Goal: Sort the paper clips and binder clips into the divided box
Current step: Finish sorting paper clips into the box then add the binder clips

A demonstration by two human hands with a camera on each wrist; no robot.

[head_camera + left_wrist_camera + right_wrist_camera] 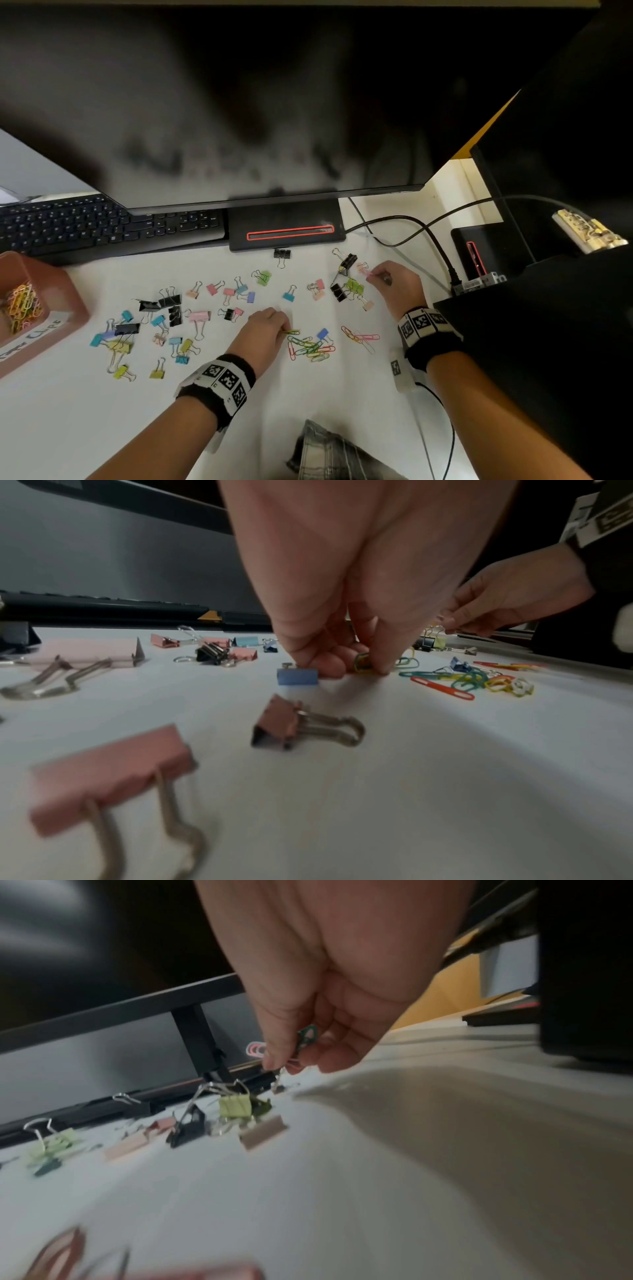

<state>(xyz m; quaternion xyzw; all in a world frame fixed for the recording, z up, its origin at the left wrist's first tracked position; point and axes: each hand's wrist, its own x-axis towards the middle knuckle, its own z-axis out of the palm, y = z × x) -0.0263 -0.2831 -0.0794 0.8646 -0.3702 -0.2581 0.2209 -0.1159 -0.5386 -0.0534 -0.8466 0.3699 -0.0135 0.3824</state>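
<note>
Paper clips (310, 346) lie in a loose, overlapping heap on the white desk (342, 394), just right of the left hand (265, 330); a smaller group of pink and red ones (359, 337) lies between the heap and the right wrist. Binder clips (171, 318) are scattered across the desk to the left and toward the monitor stand (286, 229). The divided box (73, 291) sits at the far left edge, well apart from both hands, with paper clips already in one compartment.

Handling, as a judgement: paper clips are light, thin and springy wire, lying flat; they slide on a smooth surface and tend to hook together, so one pulled from the heap may drag others along. Take hold at a raised loop end, or slide one clear first. Binder clips are stiffer and bulkier; take hold of the coloured body or the wire handles.

Grip state: the left hand's thumb and fingertips (380, 666) press down at the desk, pinching a yellow-green paper clip (363, 662) at the near edge of the heap. The right hand (394, 284), near a cluster of black and green binder clips (349, 286), pinches a pink paper clip (256, 1050) with a green one (306, 1038) tucked in its curled fingers, held just above the surface.
</note>
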